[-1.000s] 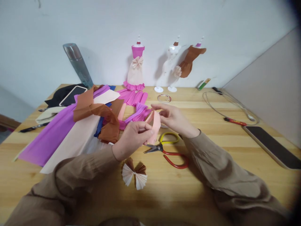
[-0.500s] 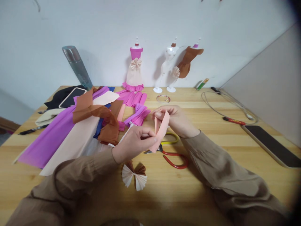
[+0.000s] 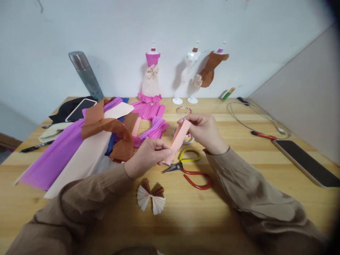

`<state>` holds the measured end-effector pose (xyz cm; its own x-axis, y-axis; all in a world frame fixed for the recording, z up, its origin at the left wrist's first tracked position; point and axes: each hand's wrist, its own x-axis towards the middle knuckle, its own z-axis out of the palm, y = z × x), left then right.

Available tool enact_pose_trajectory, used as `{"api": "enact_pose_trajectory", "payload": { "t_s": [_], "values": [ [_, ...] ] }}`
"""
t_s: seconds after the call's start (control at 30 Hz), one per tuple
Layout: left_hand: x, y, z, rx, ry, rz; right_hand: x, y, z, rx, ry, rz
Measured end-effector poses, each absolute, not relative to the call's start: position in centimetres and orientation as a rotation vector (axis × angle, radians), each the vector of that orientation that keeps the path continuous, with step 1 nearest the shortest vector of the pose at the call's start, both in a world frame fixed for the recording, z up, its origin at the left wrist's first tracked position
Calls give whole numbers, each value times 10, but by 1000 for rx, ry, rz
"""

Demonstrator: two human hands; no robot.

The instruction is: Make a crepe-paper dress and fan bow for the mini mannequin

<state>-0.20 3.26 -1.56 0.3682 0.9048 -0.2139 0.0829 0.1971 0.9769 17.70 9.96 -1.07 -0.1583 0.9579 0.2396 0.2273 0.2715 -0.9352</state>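
Note:
A peach crepe-paper strip is stretched slantwise between both hands above the wooden table. My left hand pinches its lower end; my right hand pinches its upper end. Just under the strip lie scissors with a yellow and a red handle. A small pleated brown-and-cream paper bow rests on the table in front of my left wrist.
Sheets of purple, cream, brown, pink and blue crepe paper are piled at left. Three small mannequins with paper dresses stand at the wall. A flask, tape roll, phone, cable and red tool lie around.
Both hands have drawn the looped strip out into a taut slanted line; the right hand rose slightly, the left moved down toward the scissors.

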Motion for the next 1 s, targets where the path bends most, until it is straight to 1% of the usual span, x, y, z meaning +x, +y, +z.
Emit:
{"api": "enact_pose_trajectory", "payload": {
  "t_s": [0.17, 0.33, 0.4, 0.47, 0.6, 0.73, 0.87, 1.0],
  "values": [
    [0, 31, -7, 1215, 1110, 695, 179, 102, -12, -1186, -1656, 942],
    [1, 30, -9, 1156, 1109, 705, 179, 100, -16, -1238, -1738, 742],
    [1, 29, -12, 1146, 1097, 705, 179, 100, -16, -1234, -1734, 739],
    [1, 29, -14, 1139, 1081, 697, 180, 101, -16, -1214, -1719, 837],
    [0, 31, -10, 1165, 1052, 648, 185, 107, -16, -1161, -1740, 1161],
    [-4, 32, -7, 1232, 1042, 619, 190, 111, -17, -1110, -1754, 1348],
    [-7, 31, -14, 1206, 1041, 678, 195, 113, -15, -1058, -1803, 1583],
    [-6, 31, -17, 1191, 1017, 750, 201, 117, -13, -882, -1740, 1877]
  ]
}}
